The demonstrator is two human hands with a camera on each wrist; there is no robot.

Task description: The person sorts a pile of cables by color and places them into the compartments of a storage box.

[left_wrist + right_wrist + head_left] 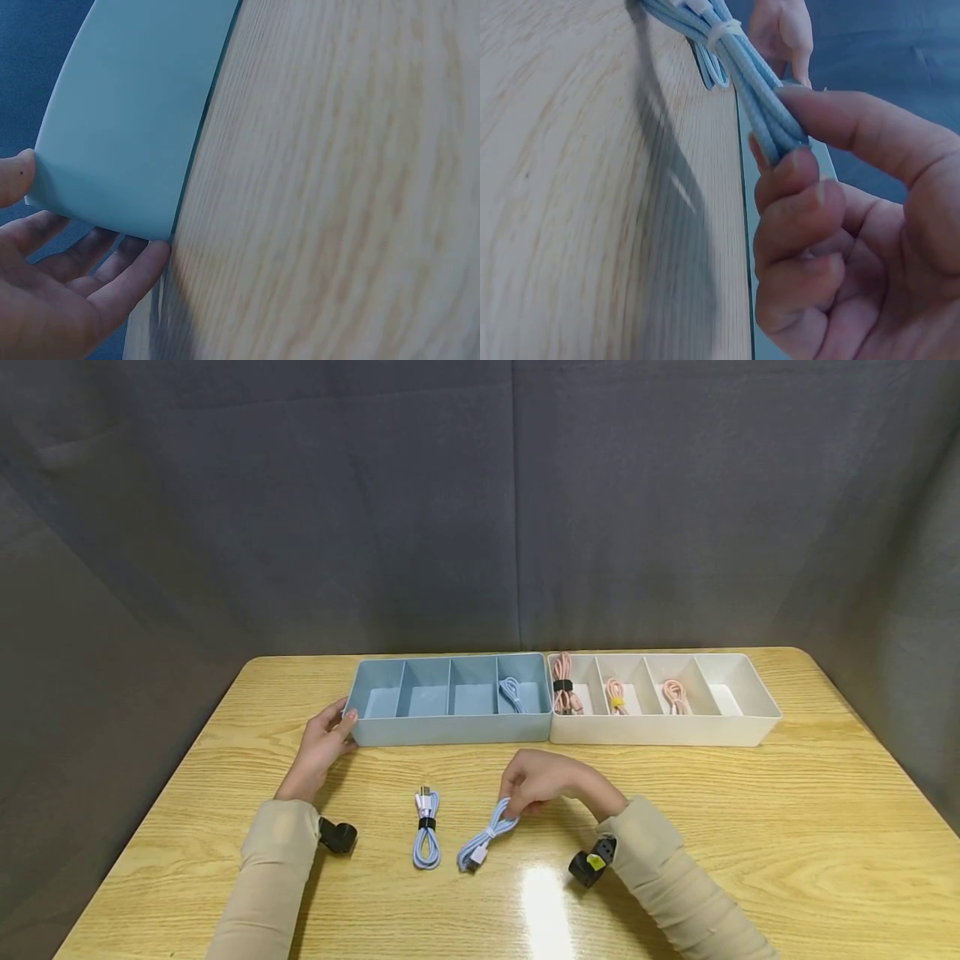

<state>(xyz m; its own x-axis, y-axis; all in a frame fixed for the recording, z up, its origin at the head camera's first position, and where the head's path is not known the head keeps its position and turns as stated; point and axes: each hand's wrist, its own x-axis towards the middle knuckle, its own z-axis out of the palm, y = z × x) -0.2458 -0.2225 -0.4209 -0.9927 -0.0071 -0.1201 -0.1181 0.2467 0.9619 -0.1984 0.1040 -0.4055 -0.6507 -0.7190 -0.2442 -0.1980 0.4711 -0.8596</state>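
Observation:
My right hand (542, 779) pinches one end of a coiled light-blue charging cable (742, 71) between thumb and fingers. A pale tie wraps its middle, and its plug end points toward me, low over the table. To its left lies a second light-blue cable (427, 847), bundled with a black strap. My left hand (324, 745) touches the left end of the blue divided box (450, 729). In the left wrist view its thumb is at the rim, and the extended fingers (131, 281) rest against the end wall. A blue cable (512, 693) lies in the box's rightmost compartment.
A white divided box (660, 730) stands end to end with the blue one. Pink coiled cables, one with a black strap (562, 686), occupy its three left compartments. Behind the wooden table (825, 827) hangs a dark grey curtain (637, 510).

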